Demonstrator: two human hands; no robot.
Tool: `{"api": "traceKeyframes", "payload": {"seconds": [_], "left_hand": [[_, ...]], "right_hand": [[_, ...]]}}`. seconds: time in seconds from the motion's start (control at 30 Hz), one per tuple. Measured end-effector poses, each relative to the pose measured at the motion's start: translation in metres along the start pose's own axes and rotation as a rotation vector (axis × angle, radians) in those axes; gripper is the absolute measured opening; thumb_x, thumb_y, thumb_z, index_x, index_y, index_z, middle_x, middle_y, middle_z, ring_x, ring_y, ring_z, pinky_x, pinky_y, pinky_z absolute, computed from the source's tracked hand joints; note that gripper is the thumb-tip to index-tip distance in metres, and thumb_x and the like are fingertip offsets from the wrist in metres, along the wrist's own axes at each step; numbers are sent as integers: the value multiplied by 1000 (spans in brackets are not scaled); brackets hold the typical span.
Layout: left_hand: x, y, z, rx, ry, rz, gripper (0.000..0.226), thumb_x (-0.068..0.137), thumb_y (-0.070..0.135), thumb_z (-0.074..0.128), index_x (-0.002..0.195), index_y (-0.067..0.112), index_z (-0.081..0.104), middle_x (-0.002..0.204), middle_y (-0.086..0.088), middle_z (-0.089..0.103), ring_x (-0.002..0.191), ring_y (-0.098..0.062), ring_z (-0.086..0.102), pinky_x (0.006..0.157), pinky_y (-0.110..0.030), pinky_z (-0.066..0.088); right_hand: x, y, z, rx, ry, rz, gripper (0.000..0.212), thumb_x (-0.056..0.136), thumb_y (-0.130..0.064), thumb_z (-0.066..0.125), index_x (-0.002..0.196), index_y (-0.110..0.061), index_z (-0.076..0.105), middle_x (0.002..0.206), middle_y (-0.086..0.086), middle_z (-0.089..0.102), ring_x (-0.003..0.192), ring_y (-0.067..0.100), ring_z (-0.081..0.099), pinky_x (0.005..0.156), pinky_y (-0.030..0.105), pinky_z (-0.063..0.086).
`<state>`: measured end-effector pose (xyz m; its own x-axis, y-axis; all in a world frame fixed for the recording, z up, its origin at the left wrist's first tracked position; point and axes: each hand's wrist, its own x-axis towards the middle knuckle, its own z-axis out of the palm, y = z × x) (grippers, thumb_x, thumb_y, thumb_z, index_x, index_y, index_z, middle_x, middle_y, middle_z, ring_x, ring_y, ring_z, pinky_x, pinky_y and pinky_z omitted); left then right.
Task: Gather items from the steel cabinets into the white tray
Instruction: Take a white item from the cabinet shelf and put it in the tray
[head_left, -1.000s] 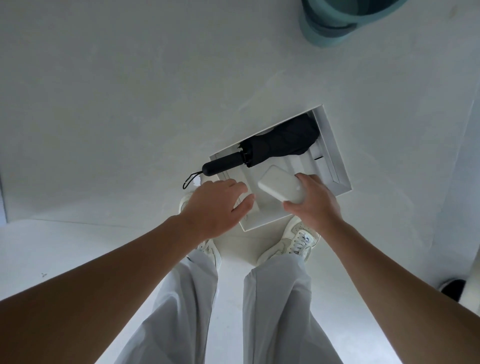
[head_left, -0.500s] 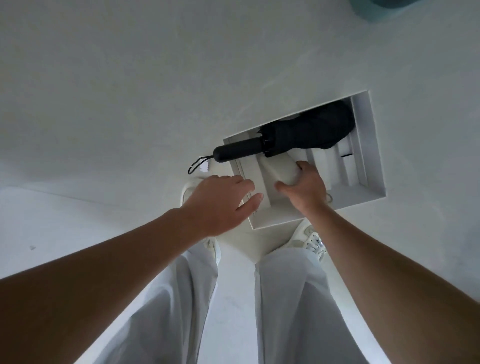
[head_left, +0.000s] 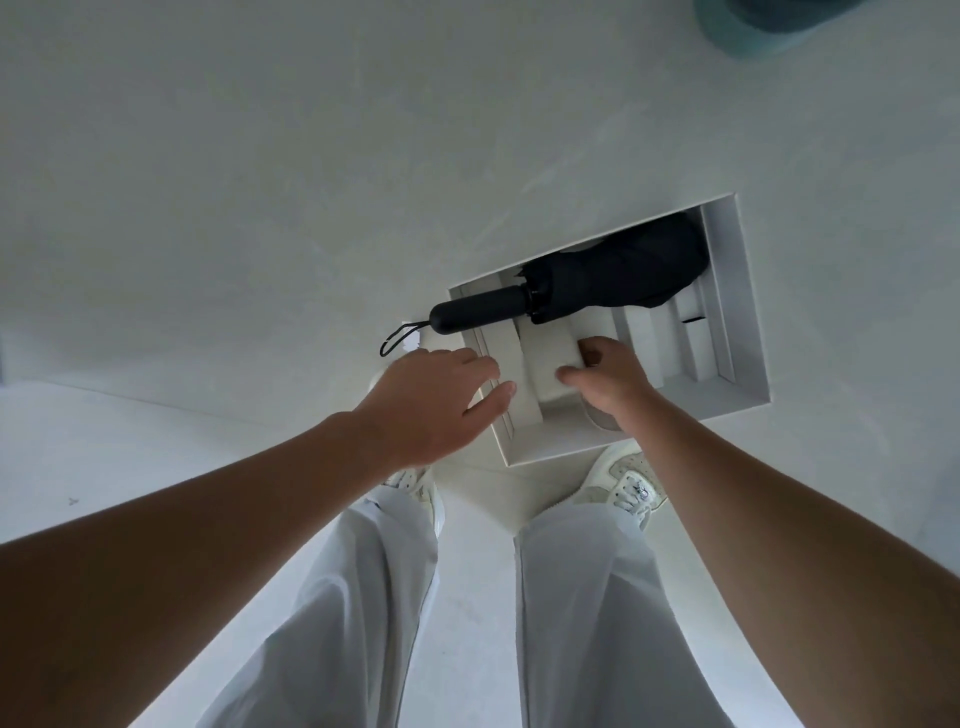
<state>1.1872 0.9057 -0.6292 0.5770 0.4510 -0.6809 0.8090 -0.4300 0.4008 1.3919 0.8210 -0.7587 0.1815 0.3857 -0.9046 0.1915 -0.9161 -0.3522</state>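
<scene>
Right hand (head_left: 610, 382) — gripping white box (head_left: 545, 358).

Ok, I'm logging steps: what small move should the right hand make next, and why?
Probably let go: the right hand pinches the white block, which seems seated in a slot of the white tray; the left hand rests on its edge.

Matt black cloth umbrella (head_left: 618, 270)
</scene>
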Motion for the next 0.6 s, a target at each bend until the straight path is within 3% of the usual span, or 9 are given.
{"api": "traceKeyframes", "payload": {"seconds": [0.1,0.17,0.27,0.37,0.47,0.53,0.6], "left_hand": [[-1,1,-1,2,-14,2,53,97,57,21,115,27,61,101,8,65,85,-16,62,73,-32,46],[-2,4,-1,-3,-24,7,57,96,59,18,115,27,61,100,9,65,83,-15,61,73,-32,46],[-1,12,-5,-10,-40,17,62,94,62,14,115,27,61,100,9,65,84,-16,62,76,-35,50],[3,22,-10,-7,-37,29,57,96,60,18,115,27,61,97,9,63,83,-15,60,75,-35,49],[9,35,-16,-2,-42,66,54,97,59,18,113,28,60,98,7,63,87,-15,61,77,-37,50],[14,42,-20,4,-39,79,58,96,60,15,111,28,61,96,6,63,87,-16,61,76,-38,51],[19,46,-22,3,-48,79,58,97,59,16,111,27,62,97,6,62,88,-16,61,78,-38,51]], "right_hand": [[-15,-6,-10,177,75,-4,27,83,-11,77,109,-12,71,95,-1,71,88,18,68,68,21,51],[-28,-10,-18,283,83,28,9,85,-10,74,91,-14,71,90,2,72,84,20,71,66,27,59],[-49,-11,-26,460,82,174,10,88,-8,70,79,-8,66,90,10,69,74,23,73,64,30,63],[-68,-3,-28,650,194,284,2,89,-3,68,89,-2,66,92,9,67,73,23,72,61,28,61],[-79,7,-32,910,344,319,17,91,-4,69,105,4,66,104,15,69,86,27,73,61,24,59],[-80,5,-36,1053,388,317,19,92,-4,70,107,7,66,109,18,69,92,29,72,61,23,59],[-75,0,-42,1153,398,363,17,92,-5,72,102,7,65,109,20,68,85,27,74,60,22,59]]}}
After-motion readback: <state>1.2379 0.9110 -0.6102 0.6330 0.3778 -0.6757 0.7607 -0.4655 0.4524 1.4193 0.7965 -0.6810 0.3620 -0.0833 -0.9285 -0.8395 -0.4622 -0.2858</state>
